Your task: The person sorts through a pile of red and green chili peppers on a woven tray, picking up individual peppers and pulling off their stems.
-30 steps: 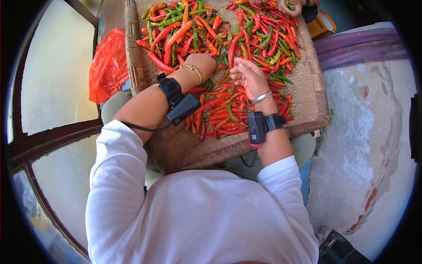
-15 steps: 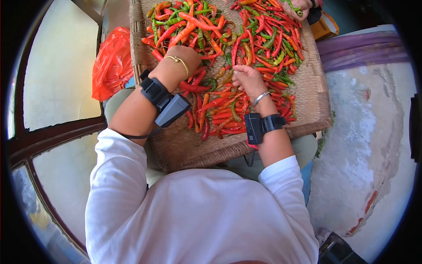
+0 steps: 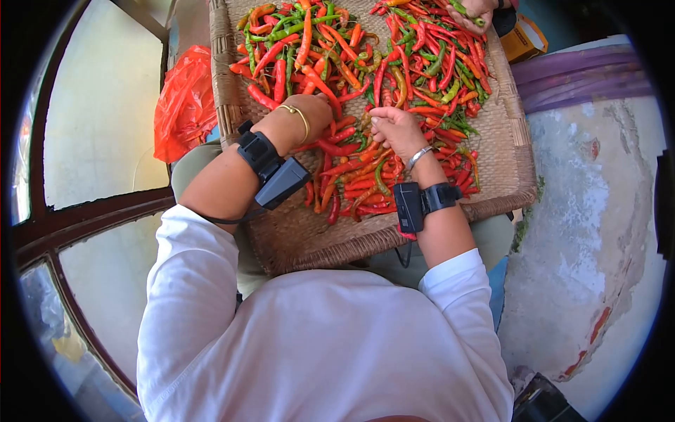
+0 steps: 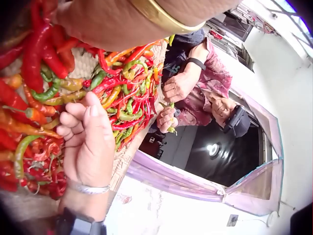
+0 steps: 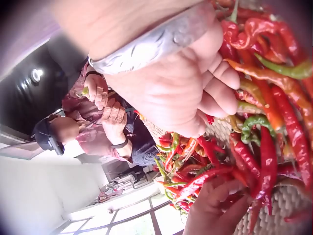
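Red, orange and green chili peppers [image 3: 362,183] lie in piles on a shallow woven tray [image 3: 302,239]. At the left of the near pile, my left hand [image 3: 309,112] grips a red chili pepper [image 3: 325,88] that sticks out past its fingers. In the right wrist view, the thumb and fingers of that left hand [image 5: 215,208] close around red chilies. My right hand [image 3: 397,130] hovers over the middle of the peppers, palm turned inward. Its fingers [image 4: 73,125] are loosely curled with the thumb beside them, and no pepper shows between them.
Across the tray, another person's hands [image 4: 173,98] hold green chilies. A red plastic bag [image 3: 186,105] hangs at the tray's left, beside a framed glass panel [image 3: 105,105]. An orange box [image 3: 524,39] is beyond the far right corner, near purple cloth [image 3: 583,77].
My left hand moves left into the far-left pile, then back right and nearer with a red chili. The right hand shifts slightly nearer, and its fingers curl more.
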`<move>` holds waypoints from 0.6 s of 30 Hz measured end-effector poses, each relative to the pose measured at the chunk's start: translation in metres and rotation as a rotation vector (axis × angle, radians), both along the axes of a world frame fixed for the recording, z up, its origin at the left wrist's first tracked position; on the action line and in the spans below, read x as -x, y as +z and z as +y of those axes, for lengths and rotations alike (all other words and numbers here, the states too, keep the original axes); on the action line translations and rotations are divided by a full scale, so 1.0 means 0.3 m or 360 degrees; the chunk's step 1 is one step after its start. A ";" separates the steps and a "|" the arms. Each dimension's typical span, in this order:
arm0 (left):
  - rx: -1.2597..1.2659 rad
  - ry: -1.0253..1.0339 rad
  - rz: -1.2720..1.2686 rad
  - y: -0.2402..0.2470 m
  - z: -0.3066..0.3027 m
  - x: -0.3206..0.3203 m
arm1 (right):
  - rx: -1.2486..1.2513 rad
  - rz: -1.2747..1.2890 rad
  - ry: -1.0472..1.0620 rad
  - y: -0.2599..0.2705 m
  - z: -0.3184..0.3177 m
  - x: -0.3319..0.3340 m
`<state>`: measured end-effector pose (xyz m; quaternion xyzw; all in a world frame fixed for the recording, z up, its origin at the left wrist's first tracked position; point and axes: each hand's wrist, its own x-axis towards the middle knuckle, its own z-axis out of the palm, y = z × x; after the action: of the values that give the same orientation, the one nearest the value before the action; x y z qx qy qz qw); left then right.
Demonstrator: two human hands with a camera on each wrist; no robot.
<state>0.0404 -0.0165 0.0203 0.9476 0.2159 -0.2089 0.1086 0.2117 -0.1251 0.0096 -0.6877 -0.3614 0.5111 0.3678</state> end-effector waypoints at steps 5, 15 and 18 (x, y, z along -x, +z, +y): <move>0.0088 0.0085 0.0019 0.001 -0.014 -0.018 | -0.0035 -0.0008 0.0021 -0.025 0.004 0.003; 0.0071 0.0192 0.0016 -0.002 -0.038 -0.062 | -0.0006 -0.0068 0.0088 -0.042 0.004 0.002; 0.0051 0.0185 0.0018 0.002 -0.040 -0.059 | 0.0018 -0.0074 0.0058 -0.024 0.002 0.011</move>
<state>0.0581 -0.0286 0.0208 0.9304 0.2679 -0.2111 0.1346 0.2084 -0.1247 0.0024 -0.6947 -0.3794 0.5036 0.3461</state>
